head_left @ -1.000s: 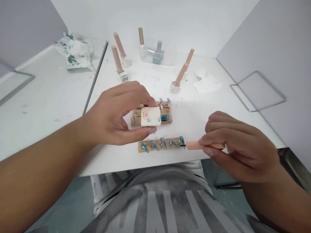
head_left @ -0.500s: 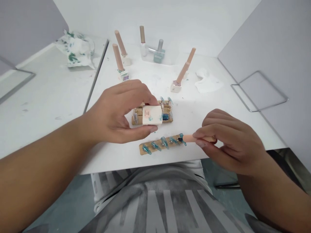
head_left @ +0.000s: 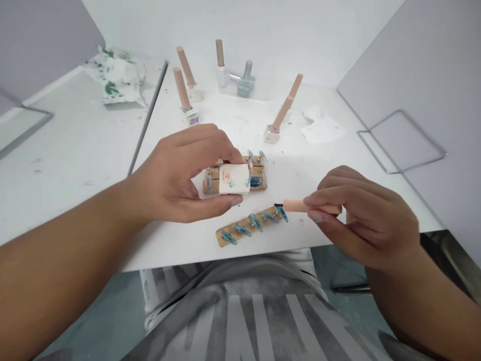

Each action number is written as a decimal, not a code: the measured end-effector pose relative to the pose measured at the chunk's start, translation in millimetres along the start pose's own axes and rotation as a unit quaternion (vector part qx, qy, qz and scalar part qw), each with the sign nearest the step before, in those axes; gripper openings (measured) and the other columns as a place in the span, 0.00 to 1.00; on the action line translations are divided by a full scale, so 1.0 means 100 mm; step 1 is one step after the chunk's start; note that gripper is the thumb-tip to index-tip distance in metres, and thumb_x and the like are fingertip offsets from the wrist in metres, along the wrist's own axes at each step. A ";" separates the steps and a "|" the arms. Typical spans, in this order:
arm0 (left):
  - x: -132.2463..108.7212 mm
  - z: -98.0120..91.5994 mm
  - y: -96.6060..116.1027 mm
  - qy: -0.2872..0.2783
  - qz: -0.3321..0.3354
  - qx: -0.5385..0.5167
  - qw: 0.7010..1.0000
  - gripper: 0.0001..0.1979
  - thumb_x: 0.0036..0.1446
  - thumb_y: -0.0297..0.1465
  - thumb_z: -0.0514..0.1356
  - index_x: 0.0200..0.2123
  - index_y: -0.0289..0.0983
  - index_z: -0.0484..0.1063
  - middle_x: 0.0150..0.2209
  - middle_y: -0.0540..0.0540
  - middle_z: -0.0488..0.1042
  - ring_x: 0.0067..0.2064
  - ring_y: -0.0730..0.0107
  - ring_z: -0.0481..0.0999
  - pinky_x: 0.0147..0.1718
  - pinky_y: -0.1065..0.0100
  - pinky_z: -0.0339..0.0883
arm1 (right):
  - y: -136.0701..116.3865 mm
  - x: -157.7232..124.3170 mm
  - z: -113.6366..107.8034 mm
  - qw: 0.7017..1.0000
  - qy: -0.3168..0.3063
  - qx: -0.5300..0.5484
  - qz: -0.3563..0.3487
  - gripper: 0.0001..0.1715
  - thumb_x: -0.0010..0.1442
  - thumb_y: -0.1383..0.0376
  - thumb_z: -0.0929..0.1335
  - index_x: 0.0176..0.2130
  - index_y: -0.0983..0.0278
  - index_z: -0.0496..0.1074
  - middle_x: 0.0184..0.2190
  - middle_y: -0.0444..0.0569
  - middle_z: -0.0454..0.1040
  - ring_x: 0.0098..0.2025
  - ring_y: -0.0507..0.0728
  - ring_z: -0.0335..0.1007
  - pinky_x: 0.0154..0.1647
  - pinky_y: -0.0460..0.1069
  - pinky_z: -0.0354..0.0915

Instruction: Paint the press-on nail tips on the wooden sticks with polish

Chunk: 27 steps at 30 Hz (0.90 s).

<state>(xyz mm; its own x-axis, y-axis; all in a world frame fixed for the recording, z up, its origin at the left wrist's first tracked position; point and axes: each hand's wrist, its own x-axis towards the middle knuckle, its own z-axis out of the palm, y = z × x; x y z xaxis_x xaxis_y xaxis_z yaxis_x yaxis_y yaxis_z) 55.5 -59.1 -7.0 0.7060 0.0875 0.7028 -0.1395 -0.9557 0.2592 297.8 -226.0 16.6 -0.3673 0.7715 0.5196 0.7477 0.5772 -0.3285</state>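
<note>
My left hand [head_left: 195, 175] grips a white square polish bottle [head_left: 233, 179] on its side, with its dark blue neck pointing right. The bottle is over a wooden block [head_left: 210, 187] that carries clear and bluish nail tips. Between thumb and fingers of my right hand [head_left: 356, 215] is a peach-coloured brush cap [head_left: 295, 205], its dark bristles pointing left. Those bristles are just above the rightmost teal nail tip [head_left: 282, 214]. Several teal nail tips stand in a slanted row on a wooden strip [head_left: 222, 242] near the table's front edge.
Peach-capped bottles stand at the back left [head_left: 192, 117] and right [head_left: 272, 134]. Behind are a clear tray [head_left: 263, 93] and a teal bottle [head_left: 246, 87]. A crumpled tissue [head_left: 323, 128] lies right, a green-stained wad [head_left: 120, 77] far left. Wire frames [head_left: 402, 140] flank the table [head_left: 169, 245].
My right hand has moved slightly up and right, lifting the brush off the rightmost nail tip. The wooden strip has turned a little, its left end now lower. My left hand has barely moved.
</note>
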 end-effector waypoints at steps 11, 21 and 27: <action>0.01 -0.01 0.01 -0.004 -0.002 -0.001 1.000 0.18 0.54 0.37 0.68 0.45 0.37 0.70 0.32 0.48 0.72 0.32 0.68 0.69 0.29 0.63 0.68 | -0.06 -0.10 -0.03 0.999 -0.025 -0.015 -0.023 0.10 0.59 0.75 0.68 0.42 0.67 0.70 0.25 0.44 0.67 0.27 0.52 0.61 0.31 0.52 0.58; 0.02 0.01 0.00 0.003 0.007 -0.006 1.000 0.18 0.54 0.36 0.68 0.45 0.37 0.70 0.32 0.48 0.72 0.32 0.69 0.70 0.29 0.63 0.68 | -0.10 -0.08 -0.07 0.998 -0.053 -0.015 -0.013 0.06 0.59 0.76 0.67 0.35 0.67 0.69 0.21 0.42 0.62 0.26 0.50 0.55 0.30 0.51 0.55; 0.02 0.01 0.00 0.001 0.008 0.000 1.000 0.18 0.54 0.37 0.68 0.45 0.38 0.70 0.32 0.48 0.72 0.32 0.69 0.70 0.29 0.63 0.69 | -0.08 -0.05 -0.06 0.999 -0.021 -0.011 -0.026 0.09 0.57 0.77 0.67 0.38 0.67 0.70 0.23 0.43 0.67 0.26 0.51 0.58 0.30 0.51 0.57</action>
<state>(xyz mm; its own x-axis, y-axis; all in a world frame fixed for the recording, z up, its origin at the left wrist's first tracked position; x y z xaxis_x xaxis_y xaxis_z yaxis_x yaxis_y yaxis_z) 57.4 -59.5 -6.3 0.7017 0.0721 0.7088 -0.1520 -0.9568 0.2478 297.3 -236.0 21.7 -0.4284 0.7516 0.5016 0.7385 0.6111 -0.2848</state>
